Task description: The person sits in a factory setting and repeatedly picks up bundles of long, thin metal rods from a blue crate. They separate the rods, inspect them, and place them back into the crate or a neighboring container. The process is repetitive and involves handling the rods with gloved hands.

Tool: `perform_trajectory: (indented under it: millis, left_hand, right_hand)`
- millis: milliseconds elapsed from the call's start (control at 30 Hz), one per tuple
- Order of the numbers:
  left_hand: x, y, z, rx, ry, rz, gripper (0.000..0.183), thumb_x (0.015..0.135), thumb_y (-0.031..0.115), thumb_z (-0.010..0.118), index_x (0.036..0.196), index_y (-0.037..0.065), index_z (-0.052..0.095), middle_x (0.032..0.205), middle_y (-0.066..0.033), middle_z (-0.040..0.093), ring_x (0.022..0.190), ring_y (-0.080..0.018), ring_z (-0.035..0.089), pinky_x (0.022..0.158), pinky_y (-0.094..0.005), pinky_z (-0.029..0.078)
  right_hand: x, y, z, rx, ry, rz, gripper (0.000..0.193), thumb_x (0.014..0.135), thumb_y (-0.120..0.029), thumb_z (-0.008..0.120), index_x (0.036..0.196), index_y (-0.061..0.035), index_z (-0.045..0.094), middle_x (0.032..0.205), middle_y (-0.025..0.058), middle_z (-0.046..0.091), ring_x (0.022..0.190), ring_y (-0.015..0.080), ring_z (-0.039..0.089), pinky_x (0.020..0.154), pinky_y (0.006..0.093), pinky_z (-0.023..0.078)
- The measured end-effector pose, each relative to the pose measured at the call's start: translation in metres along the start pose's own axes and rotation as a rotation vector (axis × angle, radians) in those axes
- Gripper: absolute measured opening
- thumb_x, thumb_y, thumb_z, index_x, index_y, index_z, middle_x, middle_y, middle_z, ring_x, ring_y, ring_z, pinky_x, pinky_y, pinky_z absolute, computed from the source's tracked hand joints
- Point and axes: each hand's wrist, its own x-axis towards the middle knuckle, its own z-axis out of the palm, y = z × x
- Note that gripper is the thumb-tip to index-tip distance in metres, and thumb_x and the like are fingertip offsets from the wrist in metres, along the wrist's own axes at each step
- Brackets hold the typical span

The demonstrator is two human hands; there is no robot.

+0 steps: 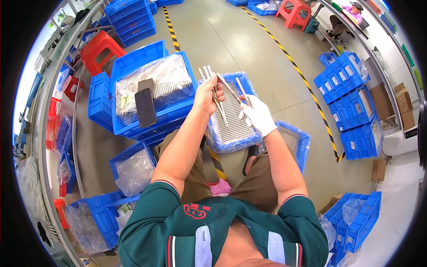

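My left hand [205, 99] is bare and closed around several slim metal rods [221, 114], their ends fanning out above and below the fingers. In a white glove, my right hand [259, 117] grips a metal rod [229, 90] that slants up toward the left hand. A second metal rod [240, 86] rises from the same glove's fingertips. Both hands are above a blue crate [249, 81] lined with clear plastic. Inside it, rows of similar rods [233, 130] lie side by side.
At left, a large blue crate [117, 125] holds more rods under plastic, with a black phone [145, 108] on top. Another rod crate [306, 149] stands right of my knees. Red stools [98, 51], stacked blue crates [347, 75] and striped floor tape [307, 82] surround me.
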Motion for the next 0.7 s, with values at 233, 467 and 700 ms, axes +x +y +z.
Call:
perform_trajectory:
  millis: [233,467,700]
  left_hand:
    - [0.003,0.005,-0.003,-0.038,0.01,0.045,0.024,0.091,0.027,0.058,0.09,0.003,0.057,0.065,-0.0008,0.046,0.051,-0.0105,0.041,0.045,-0.0255,0.034]
    - [0.001,0.006,-0.003,0.047,-0.008,0.044,0.026,0.092,0.03,0.058,0.093,0.003,0.057,0.066,-0.0012,0.048,0.052,-0.0105,0.042,0.046,-0.0248,0.035]
    - [-0.003,0.006,0.007,0.089,0.038,0.063,0.025,0.091,0.027,0.06,0.087,0.003,0.058,0.064,0.0002,0.044,0.048,-0.0088,0.039,0.043,-0.0241,0.034]
  right_hand:
    - [-0.001,0.0,0.001,-0.053,-0.02,0.028,0.029,0.089,-0.01,0.054,0.117,-0.0024,0.054,0.065,0.0031,0.06,0.047,0.0055,0.045,0.043,0.0209,0.034]
    - [0.003,0.008,0.0,0.033,0.012,0.027,0.03,0.089,-0.011,0.053,0.118,-0.002,0.053,0.064,0.0039,0.06,0.045,0.0061,0.045,0.041,0.0201,0.033]
    - [0.002,0.007,-0.001,0.051,0.023,0.017,0.031,0.09,-0.011,0.052,0.12,-0.0003,0.052,0.064,0.0044,0.06,0.045,0.0057,0.045,0.04,0.02,0.033]
